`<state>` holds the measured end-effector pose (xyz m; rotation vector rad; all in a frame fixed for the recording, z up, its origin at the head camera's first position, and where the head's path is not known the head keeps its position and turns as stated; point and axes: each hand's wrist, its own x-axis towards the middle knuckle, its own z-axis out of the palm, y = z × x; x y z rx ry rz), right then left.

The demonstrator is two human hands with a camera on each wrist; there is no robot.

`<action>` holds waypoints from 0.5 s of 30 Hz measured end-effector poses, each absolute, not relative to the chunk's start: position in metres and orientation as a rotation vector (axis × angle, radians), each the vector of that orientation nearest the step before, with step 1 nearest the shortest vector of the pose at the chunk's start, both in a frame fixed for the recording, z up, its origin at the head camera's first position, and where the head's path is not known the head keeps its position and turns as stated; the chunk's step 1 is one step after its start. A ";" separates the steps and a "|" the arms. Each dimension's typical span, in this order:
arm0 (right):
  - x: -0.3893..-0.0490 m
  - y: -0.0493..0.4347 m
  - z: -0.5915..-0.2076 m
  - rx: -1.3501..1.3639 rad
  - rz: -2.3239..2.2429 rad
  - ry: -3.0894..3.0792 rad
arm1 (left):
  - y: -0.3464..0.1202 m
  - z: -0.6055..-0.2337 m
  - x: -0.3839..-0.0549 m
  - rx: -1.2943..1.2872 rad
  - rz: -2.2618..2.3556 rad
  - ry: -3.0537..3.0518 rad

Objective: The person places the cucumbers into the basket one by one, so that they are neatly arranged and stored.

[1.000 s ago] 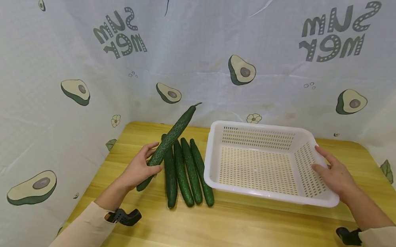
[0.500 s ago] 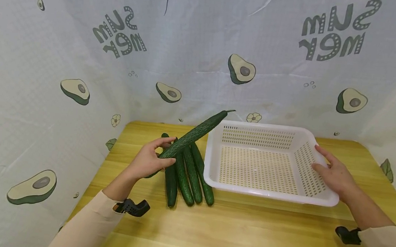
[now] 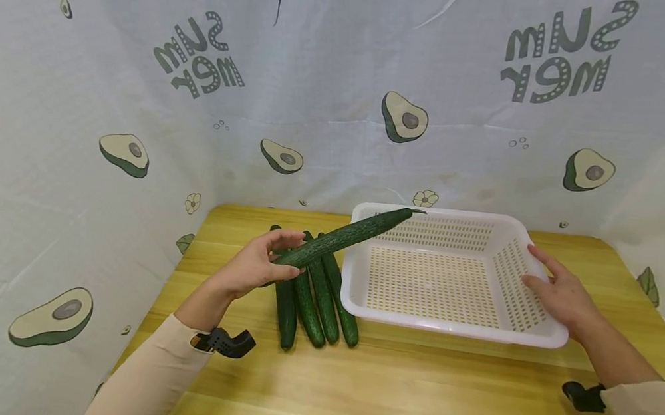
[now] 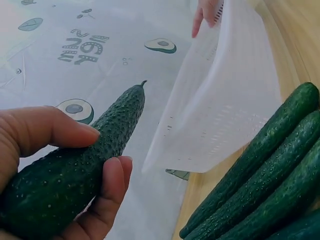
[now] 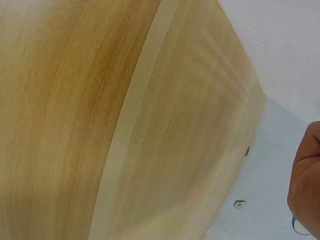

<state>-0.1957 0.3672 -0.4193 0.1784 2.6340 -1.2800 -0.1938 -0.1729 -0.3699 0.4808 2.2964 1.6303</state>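
My left hand (image 3: pixel 257 264) grips a long dark green cucumber (image 3: pixel 349 236) near its lower end. The cucumber slants up to the right, and its stem end overlaps the left part of a white plastic basket (image 3: pixel 447 325) in the head view. In the left wrist view, thumb and fingers curl round the bumpy cucumber (image 4: pixel 112 125). Below it several more cucumbers (image 3: pixel 323 300) lie side by side on the table. On the basket's right side, my right hand (image 3: pixel 561 293) holds the rim, with the thumb on the inside. The right wrist view catches only part of that hand (image 5: pixel 306 180).
The wooden table (image 3: pixel 410 395) runs back to a pale curtain (image 3: pixel 331 100) printed with avocados, which also hangs along the left. Black wrist cameras sit at the left wrist (image 3: pixel 226 342) and the right wrist (image 3: pixel 583 397).
The left hand has moved right, swinging the cucumber from steep to flatter, so its stem end now overlaps the basket. The right hand and basket have stayed in place.
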 end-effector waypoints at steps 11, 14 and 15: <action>-0.195 0.367 -0.422 0.184 -1.295 2.640 | -0.147 -0.366 -0.204 0.366 1.923 2.123; -0.195 0.368 -0.422 0.190 -1.320 2.616 | -0.137 -0.368 -0.207 0.357 1.983 2.059; -0.195 0.368 -0.422 0.192 -1.326 2.609 | -0.133 -0.369 -0.208 0.344 2.002 2.030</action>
